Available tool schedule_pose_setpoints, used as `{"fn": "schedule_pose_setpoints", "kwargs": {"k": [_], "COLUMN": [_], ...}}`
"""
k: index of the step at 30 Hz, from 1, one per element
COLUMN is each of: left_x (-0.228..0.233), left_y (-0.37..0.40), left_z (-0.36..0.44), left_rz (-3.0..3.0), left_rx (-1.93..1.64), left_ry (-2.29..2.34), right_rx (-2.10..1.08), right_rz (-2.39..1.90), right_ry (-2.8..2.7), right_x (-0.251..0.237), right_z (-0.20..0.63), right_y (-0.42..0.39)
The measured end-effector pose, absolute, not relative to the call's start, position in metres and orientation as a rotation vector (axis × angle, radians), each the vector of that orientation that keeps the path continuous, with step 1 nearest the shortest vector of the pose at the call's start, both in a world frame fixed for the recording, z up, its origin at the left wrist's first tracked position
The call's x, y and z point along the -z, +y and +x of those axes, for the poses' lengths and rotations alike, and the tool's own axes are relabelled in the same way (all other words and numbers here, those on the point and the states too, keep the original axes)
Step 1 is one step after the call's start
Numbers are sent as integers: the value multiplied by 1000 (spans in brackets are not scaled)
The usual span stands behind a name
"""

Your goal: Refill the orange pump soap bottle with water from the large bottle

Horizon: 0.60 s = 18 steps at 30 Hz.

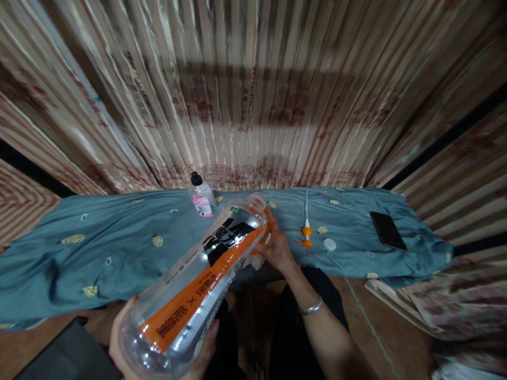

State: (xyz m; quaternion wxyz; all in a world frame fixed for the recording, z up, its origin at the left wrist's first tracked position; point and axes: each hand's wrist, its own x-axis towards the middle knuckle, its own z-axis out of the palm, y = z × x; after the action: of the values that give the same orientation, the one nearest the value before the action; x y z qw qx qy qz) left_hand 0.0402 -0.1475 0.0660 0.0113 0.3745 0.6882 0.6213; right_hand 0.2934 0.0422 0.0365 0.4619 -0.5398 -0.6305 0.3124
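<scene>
A large clear plastic bottle (186, 285) with a silver, orange and black label lies tilted across the view. Its uncapped neck points away and to the right. My left hand (122, 327) wraps around the wide base, with fingers on both sides. Beside the neck, my right hand (277, 248) is closed on an orange thing (271, 217), mostly hidden by the bottle and fingers; its kind is unclear. Something pale and crumpled (255, 261) shows beneath that hand. An orange-and-white pump top (307, 232) with its tube lies to the right, near a round white cap (329, 244).
A teal patterned cloth (130, 232) covers the long table. A small clear bottle (203, 198) with a black cap stands at the back. A dark phone (388, 230) lies at the right. Striped curtains (253, 95) hang behind; a dark box-like object (59, 353) is at lower left.
</scene>
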Motion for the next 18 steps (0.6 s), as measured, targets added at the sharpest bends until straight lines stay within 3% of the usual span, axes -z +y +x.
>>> {"fn": "schedule_pose_setpoints", "kwargs": {"k": [10,18], "left_x": [-61,-87], "left_y": [-144,-132], "left_z": [35,59], "left_rz": [1442,1421], "left_rx": [-2011,-2157], "left_ry": [2081,1883], "right_rx": [-743,-708], "right_rz": [-1368,-1359], "right_ry": [-1537,-1529], "right_x": [-44,-42], "right_z": [286,284], "right_y": [41,40]}}
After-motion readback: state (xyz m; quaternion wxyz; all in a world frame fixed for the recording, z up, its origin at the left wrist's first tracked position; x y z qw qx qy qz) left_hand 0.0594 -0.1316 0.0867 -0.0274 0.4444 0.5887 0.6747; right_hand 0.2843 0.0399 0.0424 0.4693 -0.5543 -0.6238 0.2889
